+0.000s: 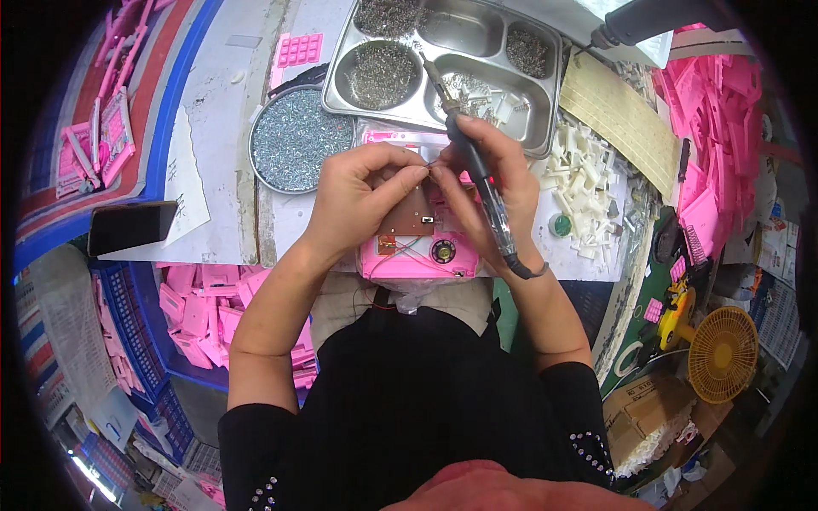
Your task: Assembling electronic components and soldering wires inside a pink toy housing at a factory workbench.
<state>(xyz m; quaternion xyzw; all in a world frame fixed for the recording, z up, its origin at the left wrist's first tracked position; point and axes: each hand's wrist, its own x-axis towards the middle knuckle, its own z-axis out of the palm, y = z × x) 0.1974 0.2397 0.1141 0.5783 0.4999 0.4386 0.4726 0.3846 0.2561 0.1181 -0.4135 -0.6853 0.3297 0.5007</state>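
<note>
A soldering iron (475,157) with a black handle rests in my right hand (511,175), its metal tip pointing up and away toward the steel tray. The thumb and a finger of that hand also pinch close to my left fingertips. My left hand (354,192) is closed in a pinch at the far edge of a brown circuit board (407,220); whatever lies between the fingertips is too small to make out. Under the board sits an open pink plastic case (373,266), with a round black speaker (443,250) and thin wires at its near side.
Ahead stands a steel compartment tray (464,32) of small metal parts. Left of it is a round dish (256,157) of tiny metal pieces. White plastic parts (579,179) lie at right. A dark phone (132,228) leans at left. Pink parts (711,128) pile up far right.
</note>
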